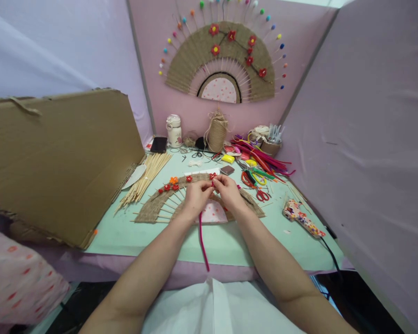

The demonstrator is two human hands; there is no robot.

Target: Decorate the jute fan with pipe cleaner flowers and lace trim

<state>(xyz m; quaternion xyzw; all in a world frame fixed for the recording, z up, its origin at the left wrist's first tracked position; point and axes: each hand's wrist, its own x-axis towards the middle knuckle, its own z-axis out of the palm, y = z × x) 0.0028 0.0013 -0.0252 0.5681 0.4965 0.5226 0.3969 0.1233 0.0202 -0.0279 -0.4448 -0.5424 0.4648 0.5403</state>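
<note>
Magenta fuzz covers the pipe cleaner (202, 241) that I hold up near the middle of the surface (153, 241), its loose tail hanging towards me past the near edge. Left fingers (205, 184) and right fingers (219, 181) are pinched together, tips almost meeting around a small bit of it; so close a grip probably steadies such a soft, bendy stem, while the spare length dangles out of the way. Below my wrists lies a brown fan (148, 211), flat and within easy reach, its coarse weave curved in a half-ring, with thin pale ribs and small red flowers (189, 178) along the band. Slim wooden sticks (144, 178) lie bundled at left, and rough twine (217, 132) stands in an upright cone behind. What looks like a flower-printed glue gun (303, 218) rests well apart at right, perhaps so its cord (329, 253) stays clear of my arms.
</note>
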